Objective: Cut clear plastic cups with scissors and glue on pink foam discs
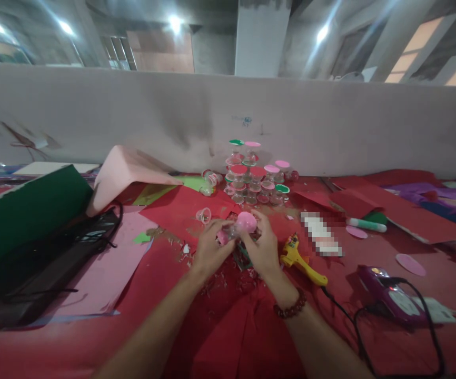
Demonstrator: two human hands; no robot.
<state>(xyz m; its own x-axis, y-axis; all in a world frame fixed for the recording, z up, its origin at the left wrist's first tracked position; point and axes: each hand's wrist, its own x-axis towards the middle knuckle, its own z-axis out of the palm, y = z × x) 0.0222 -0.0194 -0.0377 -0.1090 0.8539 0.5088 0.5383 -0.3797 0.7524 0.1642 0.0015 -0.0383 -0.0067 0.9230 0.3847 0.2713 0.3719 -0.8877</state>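
Low over the red table covering, my left hand (208, 253) is closed on a small clear plastic cup (233, 231) with pink at its left end. My right hand (264, 251) pinches a round pink disc (247, 222) against the cup's other end; whether the two are joined I cannot tell. Another small clear cup (204, 215) lies on its side just beyond my left hand. To the right of my right hand rests a yellow glue gun (304, 266). Part of a dark green item (244, 258) shows beneath my hands, mostly hidden.
Stacked cups topped with coloured discs (256, 172) stand near the white partition (165, 121). On the right lie loose pink discs (410, 264), a marker (366, 225) and a purple power box (389, 295) with cables. Coloured sheets and a black bag (50, 263) occupy the left.
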